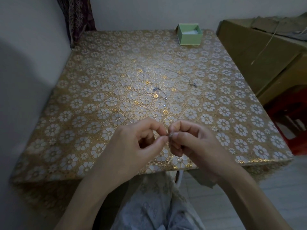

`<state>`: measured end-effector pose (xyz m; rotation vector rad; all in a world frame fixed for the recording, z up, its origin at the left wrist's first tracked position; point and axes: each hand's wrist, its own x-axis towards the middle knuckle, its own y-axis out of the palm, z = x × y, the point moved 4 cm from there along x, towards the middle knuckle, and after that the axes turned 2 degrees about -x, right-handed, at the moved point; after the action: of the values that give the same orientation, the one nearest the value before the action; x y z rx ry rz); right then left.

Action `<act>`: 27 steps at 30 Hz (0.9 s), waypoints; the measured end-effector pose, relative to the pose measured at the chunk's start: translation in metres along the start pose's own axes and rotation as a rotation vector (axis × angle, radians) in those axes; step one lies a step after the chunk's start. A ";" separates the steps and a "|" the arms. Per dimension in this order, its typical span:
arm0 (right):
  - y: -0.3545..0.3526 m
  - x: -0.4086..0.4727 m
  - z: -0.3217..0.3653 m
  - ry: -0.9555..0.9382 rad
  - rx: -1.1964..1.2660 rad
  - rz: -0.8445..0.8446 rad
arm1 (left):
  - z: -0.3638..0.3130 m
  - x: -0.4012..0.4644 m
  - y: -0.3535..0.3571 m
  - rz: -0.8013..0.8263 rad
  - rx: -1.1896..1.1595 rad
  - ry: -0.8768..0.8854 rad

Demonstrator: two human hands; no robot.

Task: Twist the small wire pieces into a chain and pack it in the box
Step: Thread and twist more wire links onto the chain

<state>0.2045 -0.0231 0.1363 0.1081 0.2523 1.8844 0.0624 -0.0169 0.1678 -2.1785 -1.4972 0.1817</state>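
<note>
Nearest the camera, the person's lap in pale patterned fabric (pixel 154 205) is showing between two bare forearms. Just above it, over the near edge of the worktop (pixel 69 113) — a square surface covered in a gold cloth printed with white flowers — two hands are meeting fingertip to fingertip. The left hand (pixel 132 143) is pinching with thumb and forefinger, the other fingers curled under the palm. The right hand (pixel 192 141) is pinching in the same way, its fingers bent tightly inward. Between the two pinches one small grey wire piece (pixel 169 135) is showing, held by both hands; it is too small and blurred to tell its shape.

Farther out, near the middle of the worktop, more thin grey wire is lying loose on the cloth. I am counting two clearer bits: one curved wire strand (pixel 162 93) just beyond the hands, and a second long wire strand (pixel 186 77) to its right, ending in a small dark tangle. Fainter lines may be lying near them, but the pattern is hiding them.

At the far right corner one small pale green cardboard box (pixel 190 38) is standing open, well apart from the hands — something whitish is lining its inside, not clear enough to name.

Beside the worktop on the right, one large brown cardboard carton (pixel 259 52) is sitting.
</note>
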 end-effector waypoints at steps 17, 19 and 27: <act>0.003 -0.002 0.000 0.051 0.089 0.000 | -0.003 -0.002 0.001 0.068 0.001 -0.007; 0.004 -0.003 -0.001 0.071 0.103 0.004 | -0.005 -0.002 0.000 0.065 0.024 -0.001; 0.003 -0.003 0.000 0.044 0.009 -0.049 | -0.010 -0.001 -0.003 0.071 0.058 -0.019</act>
<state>0.2030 -0.0272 0.1368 0.0664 0.2912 1.8380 0.0637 -0.0206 0.1779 -2.1908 -1.4082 0.2675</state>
